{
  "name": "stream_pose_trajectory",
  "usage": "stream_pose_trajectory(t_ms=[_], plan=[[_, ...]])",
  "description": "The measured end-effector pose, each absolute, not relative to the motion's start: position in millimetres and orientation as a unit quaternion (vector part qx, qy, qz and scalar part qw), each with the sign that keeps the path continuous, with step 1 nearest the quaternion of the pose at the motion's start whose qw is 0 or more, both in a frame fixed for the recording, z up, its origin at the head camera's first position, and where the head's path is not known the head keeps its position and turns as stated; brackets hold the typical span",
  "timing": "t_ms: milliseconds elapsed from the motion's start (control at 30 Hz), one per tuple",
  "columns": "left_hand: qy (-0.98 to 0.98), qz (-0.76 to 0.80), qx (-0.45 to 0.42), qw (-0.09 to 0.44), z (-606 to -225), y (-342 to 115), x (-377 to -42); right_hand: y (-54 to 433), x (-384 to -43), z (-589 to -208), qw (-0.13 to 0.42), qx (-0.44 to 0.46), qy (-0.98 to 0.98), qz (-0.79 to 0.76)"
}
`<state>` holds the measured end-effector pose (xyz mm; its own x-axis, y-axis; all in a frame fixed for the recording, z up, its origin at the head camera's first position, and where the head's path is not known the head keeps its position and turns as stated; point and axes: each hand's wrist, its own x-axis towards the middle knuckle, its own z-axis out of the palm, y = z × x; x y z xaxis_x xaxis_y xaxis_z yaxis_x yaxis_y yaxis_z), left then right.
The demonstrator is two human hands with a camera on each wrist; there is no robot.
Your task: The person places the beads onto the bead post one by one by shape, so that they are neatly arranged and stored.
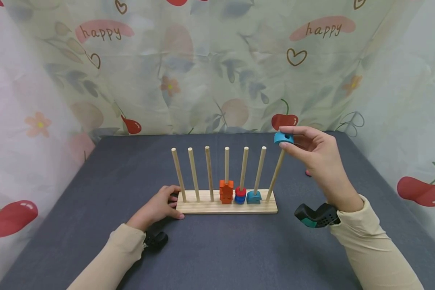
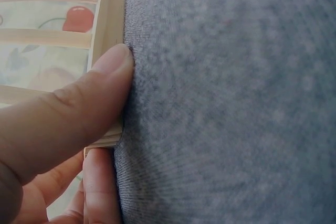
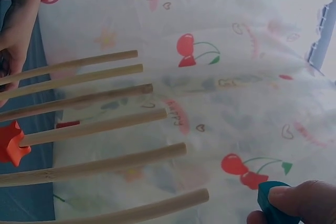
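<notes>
In the head view my right hand (image 1: 319,153) pinches a light blue half-round block (image 1: 283,138) with a hole, thumb below and fingers above. The block is at the top of the rightmost wooden peg (image 1: 275,177), overlapping its tip. The right wrist view shows the thumb across the blue block (image 3: 275,203). My left hand (image 1: 161,205) grips the left end of the wooden peg board (image 1: 217,208), its thumb (image 2: 113,72) along the front edge. Orange star-edged pieces (image 1: 226,192), a red piece (image 1: 241,191) over a blue one (image 1: 240,199), and another light blue half-round block (image 1: 253,197) sit on neighbouring pegs.
Three bare pegs stand toward the board's left end. The board rests on a dark grey cloth-covered table (image 1: 217,249). A small red thing (image 1: 307,172) lies partly hidden behind the right wrist. A patterned curtain (image 1: 203,60) hangs behind the table.
</notes>
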<state>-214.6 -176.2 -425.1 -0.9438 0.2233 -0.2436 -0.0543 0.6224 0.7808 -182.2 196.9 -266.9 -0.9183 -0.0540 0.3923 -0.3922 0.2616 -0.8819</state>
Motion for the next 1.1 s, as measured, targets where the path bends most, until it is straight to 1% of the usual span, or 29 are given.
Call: stream_pose_trajectory(t_ms=[267, 467, 667, 933, 1100], plan=[[0.886, 0.432, 0.043, 0.161, -423.9, -175.9, -214.4, 190.8, -182.5, -260.2, 0.148, 0.172, -0.761, 0.608], [0.887, 0.430, 0.042, 0.161, -424.8, -176.0, -214.9, 188.4, -190.6, -262.0, 0.162, 0.193, -0.753, 0.608], [0.887, 0.431, 0.041, 0.160, -425.3, -175.9, -214.9, 186.8, -199.2, -270.5, 0.147, 0.192, -0.772, 0.588], [0.888, 0.431, 0.042, 0.157, -427.2, -176.2, -215.3, 184.6, -205.7, -283.1, 0.114, 0.186, -0.784, 0.580], [0.889, 0.429, 0.038, 0.158, -427.5, -176.1, -216.0, 183.1, -207.4, -286.3, 0.107, 0.175, -0.800, 0.564]])
